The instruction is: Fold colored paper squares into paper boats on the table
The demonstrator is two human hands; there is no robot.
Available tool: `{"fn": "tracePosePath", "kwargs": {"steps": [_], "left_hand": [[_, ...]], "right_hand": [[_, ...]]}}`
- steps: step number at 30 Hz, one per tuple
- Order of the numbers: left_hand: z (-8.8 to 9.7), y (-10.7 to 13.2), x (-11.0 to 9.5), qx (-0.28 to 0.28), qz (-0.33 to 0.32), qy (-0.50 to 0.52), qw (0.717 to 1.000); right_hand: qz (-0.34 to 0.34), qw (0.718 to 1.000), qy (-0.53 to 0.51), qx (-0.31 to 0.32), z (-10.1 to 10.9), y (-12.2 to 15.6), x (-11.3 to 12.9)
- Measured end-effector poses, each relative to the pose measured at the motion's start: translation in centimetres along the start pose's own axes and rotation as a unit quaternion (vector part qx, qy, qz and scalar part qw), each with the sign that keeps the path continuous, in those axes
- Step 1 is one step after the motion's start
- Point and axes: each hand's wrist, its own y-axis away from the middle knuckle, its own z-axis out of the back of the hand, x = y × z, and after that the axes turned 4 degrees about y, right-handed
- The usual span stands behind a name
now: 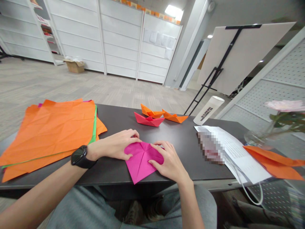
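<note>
A magenta paper square (140, 160), creased and partly folded, lies on the dark table (114, 122) near its front edge. My left hand (118, 144), with a black watch on the wrist, presses on the paper's upper left with curled fingers. My right hand (166, 160) rests on the paper's right side, fingers bent and pressing a fold down. Both hands touch the paper, which lies on the table.
A stack of orange sheets (52, 130) with green and pink edges lies at the left. A red paper boat (149, 121) and two orange paper boats (175, 117) sit behind. White papers (238, 152), a white tube (208, 110), more orange paper (274, 162) and a vase with a flower (283, 122) are at the right.
</note>
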Motion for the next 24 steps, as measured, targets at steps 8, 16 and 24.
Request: {"fn": "tracePosePath", "kwargs": {"steps": [8,16,24], "left_hand": [[0.14,0.09,-0.4,-0.02,-0.023,0.034,0.999],[0.33,-0.02,-0.89,0.011,-0.015,0.038,0.999],[0.06,-0.13,-0.7,0.012,-0.07,0.02,0.997]], "right_hand": [[-0.009,1.0,-0.015,-0.009,0.09,-0.07,0.17],[0.011,0.999,-0.017,-0.036,0.02,0.0,0.02],[0.068,0.998,-0.009,-0.002,-0.65,0.34,-0.63]]}}
